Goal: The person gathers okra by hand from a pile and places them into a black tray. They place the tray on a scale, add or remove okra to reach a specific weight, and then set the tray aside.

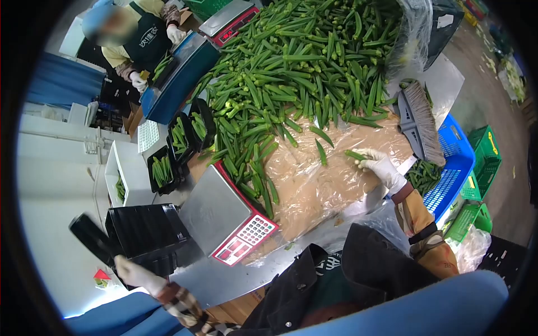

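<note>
My left hand (134, 273), in a white glove, grips a black plastic tray (89, 238), blurred and tilted, beside a stack of black trays (148, 227). Between the gloved fingers of my right hand (382, 169) is an okra pod (354, 155), held just over the plastic-covered table (314, 185). Beyond it spreads a large heap of okra (302, 61). A red-edged scale (216, 210) with a bare metal plate stands between my hands. Several black trays filled with okra (162, 171) sit past the scale.
Right of the heap lies a grey brush (420, 123). A blue crate (455, 159) holding okra and green crates (483, 159) stand at the right. Across the table, a co-worker (140, 36) in white gloves works at a blue machine (179, 75), near a second scale (230, 22).
</note>
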A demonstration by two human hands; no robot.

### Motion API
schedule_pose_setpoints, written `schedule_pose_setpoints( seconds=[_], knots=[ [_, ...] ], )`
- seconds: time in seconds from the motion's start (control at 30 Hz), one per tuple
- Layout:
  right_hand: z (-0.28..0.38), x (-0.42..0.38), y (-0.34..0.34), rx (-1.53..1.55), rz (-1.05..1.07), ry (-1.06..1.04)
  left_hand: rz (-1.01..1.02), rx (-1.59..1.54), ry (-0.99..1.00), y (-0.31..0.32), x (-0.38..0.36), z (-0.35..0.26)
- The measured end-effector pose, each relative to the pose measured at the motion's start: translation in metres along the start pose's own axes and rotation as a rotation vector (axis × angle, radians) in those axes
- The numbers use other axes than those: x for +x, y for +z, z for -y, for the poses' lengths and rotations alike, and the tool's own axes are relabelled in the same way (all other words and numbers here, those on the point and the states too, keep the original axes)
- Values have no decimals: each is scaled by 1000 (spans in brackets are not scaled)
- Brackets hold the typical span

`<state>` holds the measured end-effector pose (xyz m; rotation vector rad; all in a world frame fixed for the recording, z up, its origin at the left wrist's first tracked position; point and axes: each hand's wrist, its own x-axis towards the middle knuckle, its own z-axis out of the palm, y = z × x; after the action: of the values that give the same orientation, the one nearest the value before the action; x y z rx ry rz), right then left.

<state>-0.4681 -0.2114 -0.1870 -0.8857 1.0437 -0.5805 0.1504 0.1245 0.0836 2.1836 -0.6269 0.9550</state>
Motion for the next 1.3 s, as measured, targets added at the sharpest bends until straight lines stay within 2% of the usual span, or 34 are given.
schedule_pose_setpoints(
  seconds=[0.03, 0.07, 0.13, 0.17, 0.2, 0.23, 0.27, 0.3, 0.37, 0.43, 0.5, 0.57, 0.6, 0.63, 0.67, 0.77, 0.83, 0.9, 0.93, 1.0, 1.07, 1.17, 1.27, 1.3],
  knots=[
    [-1, 8, -4, 5, -57, -33, 24, 64, 285, 9, -34, -18],
    [1, 17, -9, 10, -114, -66, 127, -90, 370, 20, -69, -35],
    [11, 30, -15, -9, -210, -132, 411, -170, 321, 33, -140, -51],
    [13, 40, -21, -45, -263, -251, 600, -201, 272, 40, -173, -34],
    [11, 54, -29, -80, -318, -371, 938, -29, 250, 38, -187, -24],
    [13, 65, -39, -113, -376, -491, 1131, 34, 323, 38, -187, -17],
    [20, 75, -54, -138, -484, -504, 1324, 85, 402, 38, -187, -16],
    [30, 85, -71, -164, -592, -516, 1270, -62, 346, 36, -190, -15],
    [35, 114, -109, -108, -666, -550, 1073, -38, 286, 29, -178, -60],
    [48, 130, -117, -67, -700, -515, 1064, -160, 323, 45, -159, -122],
    [44, 163, -128, -79, -718, -440, 1192, -727, -148, 78, -161, -195],
    [51, 174, -116, -221, -784, -438, 1286, -947, -219, 107, -169, -277],
    [55, 171, -109, -200, -689, -395, 1343, -1034, -251, 132, -182, -307],
    [67, 163, -100, -183, -594, -353, 1398, -1123, -286, 163, -201, -332],
    [49, 185, -110, -323, -681, -361, 1471, -1157, -336, 193, -221, -358],
    [83, 165, -98, -391, -634, -227, 1591, -1222, -507, 292, -298, -414],
    [91, 170, -99, -441, -664, -163, 1499, -1145, -390, 347, -343, -440],
    [99, 174, -104, -505, -655, -61, 1501, -982, -255, 365, -352, -464],
    [102, 176, -106, -508, -614, -60, 1396, -841, -209, 366, -355, -473],
    [102, 179, -105, -515, -525, -52, 1453, -927, -359, 369, -357, -478],
    [105, 173, -94, -573, -566, -77, 1545, -1095, -557, 349, -346, -487],
    [96, 178, -90, -563, -638, -123, 1513, -1133, -286, 350, -365, -490],
    [88, 194, -96, -543, -652, -118, 1462, -964, -201, 353, -372, -507],
    [85, 195, -98, -516, -642, -106, 1551, -885, -251, 354, -369, -513]
  ],
)
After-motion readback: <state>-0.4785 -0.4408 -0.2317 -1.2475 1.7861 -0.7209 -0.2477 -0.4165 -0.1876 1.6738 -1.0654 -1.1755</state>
